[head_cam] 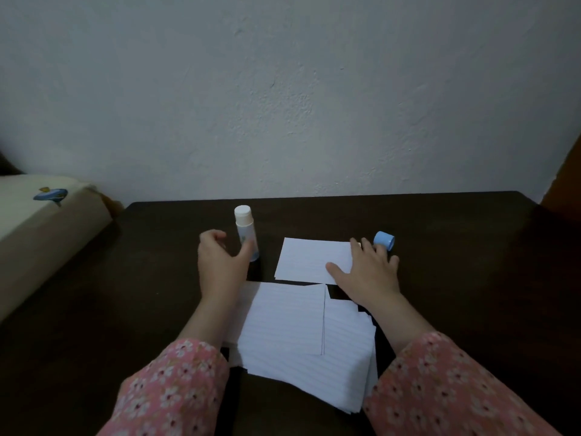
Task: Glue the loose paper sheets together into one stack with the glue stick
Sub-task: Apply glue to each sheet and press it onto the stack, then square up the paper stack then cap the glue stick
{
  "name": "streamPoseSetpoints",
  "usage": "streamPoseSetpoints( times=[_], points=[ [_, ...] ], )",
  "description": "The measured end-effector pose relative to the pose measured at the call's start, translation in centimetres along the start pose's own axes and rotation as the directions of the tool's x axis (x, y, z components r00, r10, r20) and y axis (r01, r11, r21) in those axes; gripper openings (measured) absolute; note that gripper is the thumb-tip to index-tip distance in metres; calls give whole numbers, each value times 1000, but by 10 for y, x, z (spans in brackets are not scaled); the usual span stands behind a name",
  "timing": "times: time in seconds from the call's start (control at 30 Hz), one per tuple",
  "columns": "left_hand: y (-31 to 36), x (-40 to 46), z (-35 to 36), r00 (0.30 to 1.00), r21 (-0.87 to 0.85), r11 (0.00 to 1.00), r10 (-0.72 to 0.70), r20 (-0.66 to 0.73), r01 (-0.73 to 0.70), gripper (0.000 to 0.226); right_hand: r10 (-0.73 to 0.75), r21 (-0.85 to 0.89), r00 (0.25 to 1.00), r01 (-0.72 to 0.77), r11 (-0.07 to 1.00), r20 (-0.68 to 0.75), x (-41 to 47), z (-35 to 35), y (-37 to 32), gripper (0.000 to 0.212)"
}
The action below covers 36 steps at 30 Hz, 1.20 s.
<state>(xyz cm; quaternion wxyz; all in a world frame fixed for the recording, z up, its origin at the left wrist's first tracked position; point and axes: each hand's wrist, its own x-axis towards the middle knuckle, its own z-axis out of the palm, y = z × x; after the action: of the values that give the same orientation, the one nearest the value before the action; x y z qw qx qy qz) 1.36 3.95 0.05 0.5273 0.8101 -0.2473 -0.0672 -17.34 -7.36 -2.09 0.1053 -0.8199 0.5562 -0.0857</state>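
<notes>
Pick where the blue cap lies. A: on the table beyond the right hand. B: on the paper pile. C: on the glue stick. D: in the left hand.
A: the cap lies on the table just past the right hand, off the glue stick.

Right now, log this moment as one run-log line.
left hand: open beside upright glue stick | right hand: flat on single sheet | cap: off | loose pile: near edge

Left hand [220, 262] loosely curled, right hand [367, 272] spread flat

Glue stick [246, 232] blocks left — right perhaps open.
</notes>
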Motion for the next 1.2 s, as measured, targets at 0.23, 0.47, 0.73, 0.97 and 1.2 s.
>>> streamPoseSetpoints(
  times=[0.23,0.47,0.73,0.97,1.2],
  points=[
    [-4,9,9,980,60,995,67,185,-79,49,-21,12,999,21,1000,-29,-3,0,-4,71],
    [-3,22,0,986,72,997,-1,165,-11,53,-84,123,978,108,987,-189,-4,2,-11,58],
    [2,-5,-21,956,29,957,290,-36,-289,49,-60,752,950,281,596,-308,-18,-20,-14,44],
    [15,-40,-43,887,-321,947,158,435,-12,66,-229,890,970,173,422,-80,-57,-45,-22,57],
    [-4,-52,-55,898,289,953,-49,438,-89,80,-191,603,979,105,791,79,-92,-28,-17,86]
  ],
)
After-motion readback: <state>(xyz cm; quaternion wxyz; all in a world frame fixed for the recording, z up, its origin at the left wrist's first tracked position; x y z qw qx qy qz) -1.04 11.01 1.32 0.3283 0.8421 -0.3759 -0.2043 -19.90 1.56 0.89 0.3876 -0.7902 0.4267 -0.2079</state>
